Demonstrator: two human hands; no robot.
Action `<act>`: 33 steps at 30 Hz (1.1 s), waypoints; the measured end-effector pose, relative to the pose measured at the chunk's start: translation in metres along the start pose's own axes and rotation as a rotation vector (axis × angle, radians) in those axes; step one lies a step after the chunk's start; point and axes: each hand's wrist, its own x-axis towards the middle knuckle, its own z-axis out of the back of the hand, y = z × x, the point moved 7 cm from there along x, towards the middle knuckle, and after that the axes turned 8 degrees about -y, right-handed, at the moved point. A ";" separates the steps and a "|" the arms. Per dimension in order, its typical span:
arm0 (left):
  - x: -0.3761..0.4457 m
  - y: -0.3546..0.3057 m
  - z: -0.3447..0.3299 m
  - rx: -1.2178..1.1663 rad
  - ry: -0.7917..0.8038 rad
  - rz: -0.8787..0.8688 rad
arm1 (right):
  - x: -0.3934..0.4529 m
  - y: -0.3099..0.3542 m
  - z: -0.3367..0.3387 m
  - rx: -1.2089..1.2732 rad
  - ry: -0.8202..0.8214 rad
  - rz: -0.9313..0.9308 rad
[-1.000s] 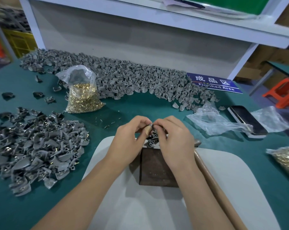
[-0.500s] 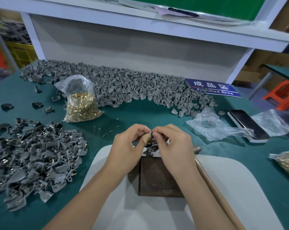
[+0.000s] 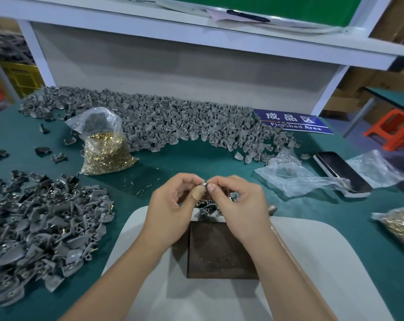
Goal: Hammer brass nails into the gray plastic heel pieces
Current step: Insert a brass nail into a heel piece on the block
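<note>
1. The left hand (image 3: 170,205) and right hand (image 3: 238,202) meet above a dark metal block (image 3: 221,251), together pinching a small gray heel piece (image 3: 203,183) at their fingertips.
2. The block sits on a white board (image 3: 312,262) on the green tabletop (image 3: 173,158).
3. A pile of gray heel pieces (image 3: 41,230) lies to the left; a longer heap (image 3: 173,126) runs along the back.
4. A clear bag of brass nails (image 3: 103,149) stands near the left pile.
5. A phone (image 3: 342,172) lies to the right beside crumpled plastic (image 3: 293,179).
</note>
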 end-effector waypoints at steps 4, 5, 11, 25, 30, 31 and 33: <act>0.002 -0.003 -0.001 0.025 0.018 -0.012 | 0.000 -0.001 -0.001 -0.054 -0.013 0.017; 0.003 -0.004 -0.002 0.038 0.022 -0.017 | 0.000 0.000 -0.001 -0.052 -0.018 0.027; 0.004 -0.005 -0.006 0.080 0.017 -0.068 | -0.001 0.005 0.006 -0.068 -0.112 0.087; -0.002 -0.004 -0.003 0.136 -0.026 -0.080 | -0.001 0.004 0.000 -0.038 -0.001 0.041; -0.003 -0.002 -0.002 0.127 -0.001 -0.063 | -0.001 0.001 -0.002 -0.072 0.032 0.029; -0.002 -0.002 -0.003 0.125 0.016 -0.052 | -0.001 0.000 -0.002 -0.063 0.027 0.017; 0.000 -0.005 -0.005 0.114 0.059 -0.026 | -0.003 0.002 0.000 -0.040 0.008 -0.007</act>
